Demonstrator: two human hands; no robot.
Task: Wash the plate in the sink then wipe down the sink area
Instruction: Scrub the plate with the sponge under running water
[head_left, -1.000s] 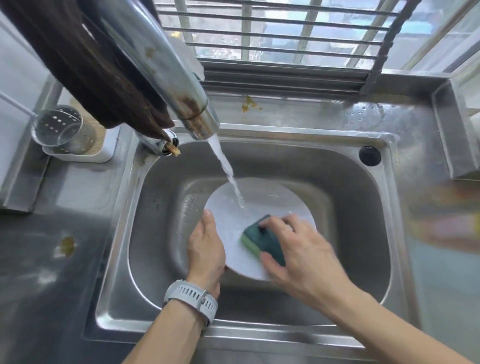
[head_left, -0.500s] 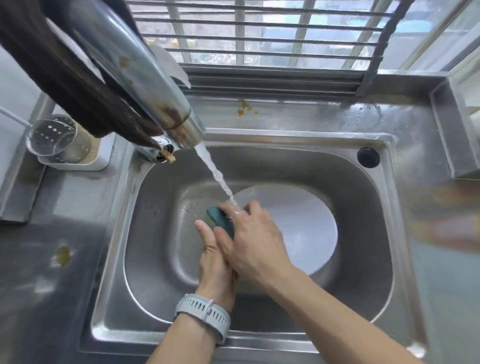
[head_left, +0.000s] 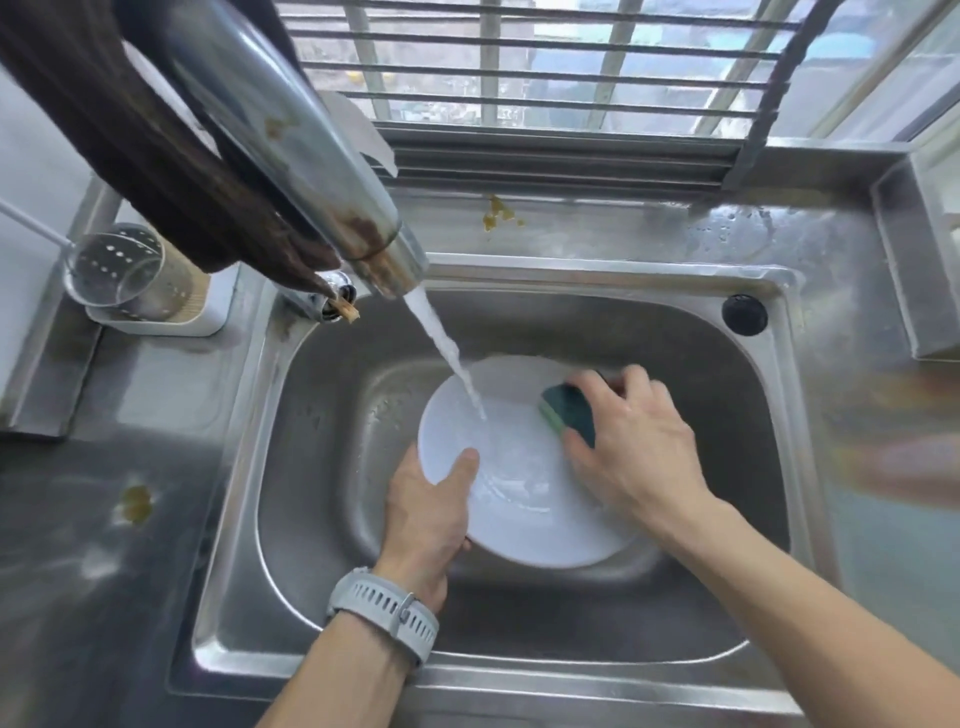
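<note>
Down in the basin of the steel sink (head_left: 332, 519), the white plate (head_left: 519, 499) lies tilted, face up toward the camera, its left rim raised and its near-right rim low against the basin floor. Left hand (head_left: 423, 514) grips the plate at its near-left rim: thumb laid over the face, remaining fingers hidden beneath. Right hand (head_left: 636, 449) holds a green scouring sponge (head_left: 569, 413) pinched between thumb and curled fingers, pressed flat on the plate's far-right portion.

Governing relation: the sponge sits on the opposite side of the plate from the holding hand, with the bare centre of the plate between them. The water stream (head_left: 449, 358) from the tap (head_left: 291, 150) lands on the plate's far-left part, left of the sponge and apart from it. The right hand is the nearer to all unscrubbed surface; the left serves only as a clamp.

Judgement: scrubbing is under way; wiping of the surround is not begun. Yellowish residue (head_left: 498, 213) lies on the far ledge, and a second spot (head_left: 136, 503) on the left counter. Risk noted: a wet plate held at one rim only may slip under sponge pressure.
</note>
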